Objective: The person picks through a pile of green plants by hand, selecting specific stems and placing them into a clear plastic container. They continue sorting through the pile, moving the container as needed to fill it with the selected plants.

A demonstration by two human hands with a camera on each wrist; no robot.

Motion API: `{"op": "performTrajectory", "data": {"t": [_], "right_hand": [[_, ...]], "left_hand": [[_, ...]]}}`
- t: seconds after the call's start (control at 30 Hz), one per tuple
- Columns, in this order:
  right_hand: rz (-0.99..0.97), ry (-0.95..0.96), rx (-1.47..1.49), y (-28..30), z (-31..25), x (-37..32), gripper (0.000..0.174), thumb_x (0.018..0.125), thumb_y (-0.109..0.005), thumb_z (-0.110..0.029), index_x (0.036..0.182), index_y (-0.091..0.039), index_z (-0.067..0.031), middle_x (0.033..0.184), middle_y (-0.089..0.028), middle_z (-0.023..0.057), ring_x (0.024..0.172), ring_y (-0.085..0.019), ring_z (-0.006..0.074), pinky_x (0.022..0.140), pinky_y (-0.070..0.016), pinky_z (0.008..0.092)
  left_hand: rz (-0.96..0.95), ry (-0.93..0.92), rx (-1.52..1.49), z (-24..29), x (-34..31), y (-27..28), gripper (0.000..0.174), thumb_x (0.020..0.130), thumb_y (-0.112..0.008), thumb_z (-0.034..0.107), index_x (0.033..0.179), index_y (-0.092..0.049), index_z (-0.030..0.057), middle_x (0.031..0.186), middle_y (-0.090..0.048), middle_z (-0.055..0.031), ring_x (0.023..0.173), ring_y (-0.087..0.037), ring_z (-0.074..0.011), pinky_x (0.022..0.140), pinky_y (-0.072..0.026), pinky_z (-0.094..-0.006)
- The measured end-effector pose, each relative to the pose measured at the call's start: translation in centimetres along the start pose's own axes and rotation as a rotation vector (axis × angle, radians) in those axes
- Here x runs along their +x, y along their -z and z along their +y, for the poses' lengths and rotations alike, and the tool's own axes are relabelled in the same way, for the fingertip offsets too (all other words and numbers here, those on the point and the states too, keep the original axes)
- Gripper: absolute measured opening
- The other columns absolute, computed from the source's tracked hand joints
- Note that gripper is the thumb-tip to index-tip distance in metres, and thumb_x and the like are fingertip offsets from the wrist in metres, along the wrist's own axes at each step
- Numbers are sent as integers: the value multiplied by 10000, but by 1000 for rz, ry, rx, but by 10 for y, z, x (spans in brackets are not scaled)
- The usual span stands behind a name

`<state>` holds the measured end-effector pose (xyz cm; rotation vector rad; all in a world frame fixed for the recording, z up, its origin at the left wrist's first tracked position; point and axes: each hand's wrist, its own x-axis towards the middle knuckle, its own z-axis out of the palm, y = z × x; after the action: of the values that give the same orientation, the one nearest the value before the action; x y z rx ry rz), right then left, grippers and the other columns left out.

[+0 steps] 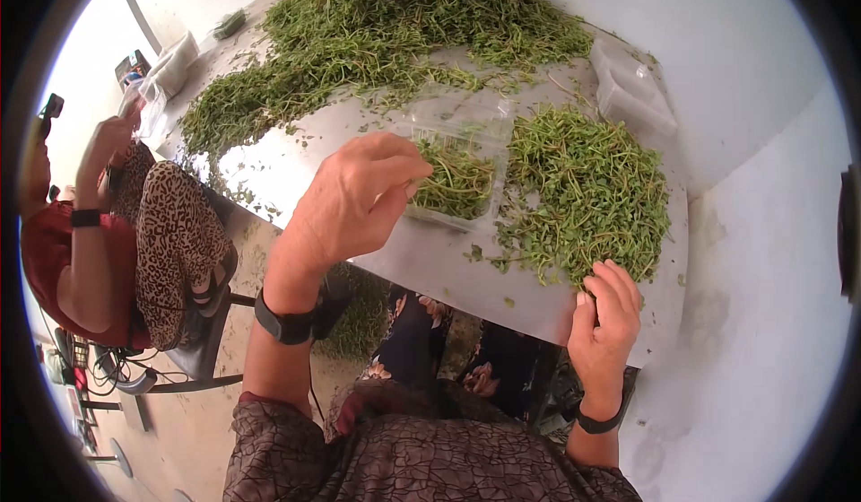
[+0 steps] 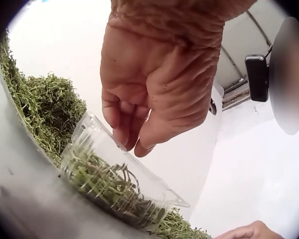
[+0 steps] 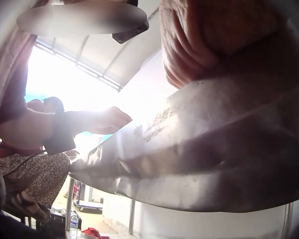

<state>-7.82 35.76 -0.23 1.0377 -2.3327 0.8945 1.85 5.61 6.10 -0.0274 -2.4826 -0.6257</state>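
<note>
My left hand point(image 1: 354, 201) hangs over the left side of a clear plastic clamshell box point(image 1: 484, 224), its lid raised at the back. Leafy green stems point(image 1: 453, 179) lie in the box. In the left wrist view the fingers of that hand point(image 2: 154, 94) bend loosely toward the thumb above the box wall, and nothing shows between them. At the near edge of a loose pile of cut greens point(image 1: 587, 192), my right hand point(image 1: 608, 323) rests with its fingers slightly bent and fingertips at the stems. The right wrist view shows only part of that hand point(image 3: 189, 45).
A large heap of greens point(image 1: 404, 26) covers the far part of the metal table point(image 1: 430, 260). Stacked clear boxes point(image 1: 632, 89) stand at the right, by the wall. Another person point(image 1: 99, 251) sits at the left near more clear containers point(image 1: 175, 62).
</note>
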Motion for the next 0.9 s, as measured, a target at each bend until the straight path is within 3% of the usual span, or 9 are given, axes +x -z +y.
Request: {"op": "performTrajectory", "data": {"t": [0.13,0.17,0.27,0.5,0.7,0.83,0.9], "right_hand": [[5,-15,-7,-2,0,-1,210,730,-632,59,939,-649,45,1090,-657,174,1115,-586,362,973,-455,460],[4,-21,-6,0,0,0,208,732,-630,58,938,-651,42,1091,-657,174,1114,-587,362,971,-457,462],[4,-28,-15,-1,-1,0,201,735,-628,56,933,-652,41,1089,-658,172,1114,-588,362,967,-459,463],[19,-19,-30,-3,-2,-1,183,741,-623,54,921,-655,41,1082,-661,163,1100,-594,356,961,-463,462],[31,-19,-38,-4,-4,0,174,745,-621,52,915,-656,41,1075,-663,163,1095,-597,351,955,-467,459],[31,-21,-46,-4,-4,0,172,746,-618,52,914,-656,39,1072,-665,167,1095,-599,352,956,-467,454],[28,-17,-51,-3,-4,1,173,747,-617,52,915,-656,38,1072,-665,169,1095,-599,352,956,-467,454]], "left_hand": [[14,-62,57,-4,-9,-2,284,775,-677,0,1054,-711,45,1100,-676,-119,1030,-619,-304,898,-494,-417],[5,-50,27,-5,-10,-5,280,796,-686,66,1075,-702,47,1148,-660,-119,1083,-592,-324,968,-448,-455],[-11,-132,60,-6,-10,-14,284,809,-691,129,1081,-698,46,1161,-653,-126,1080,-589,-326,993,-419,-465],[-29,-199,13,-14,-14,-20,193,776,-721,193,888,-707,36,891,-632,-74,963,-600,-284,939,-420,-450],[-51,-219,-12,-12,-11,-14,152,756,-728,180,809,-692,43,781,-614,-81,908,-597,-280,931,-422,-424],[-25,-207,-31,-13,-13,-11,173,766,-721,193,832,-693,36,826,-639,-89,921,-603,-280,932,-424,-428],[106,-173,-60,-15,-16,-10,268,796,-702,264,915,-709,25,997,-694,-117,1021,-611,-286,1010,-397,-460]]}}
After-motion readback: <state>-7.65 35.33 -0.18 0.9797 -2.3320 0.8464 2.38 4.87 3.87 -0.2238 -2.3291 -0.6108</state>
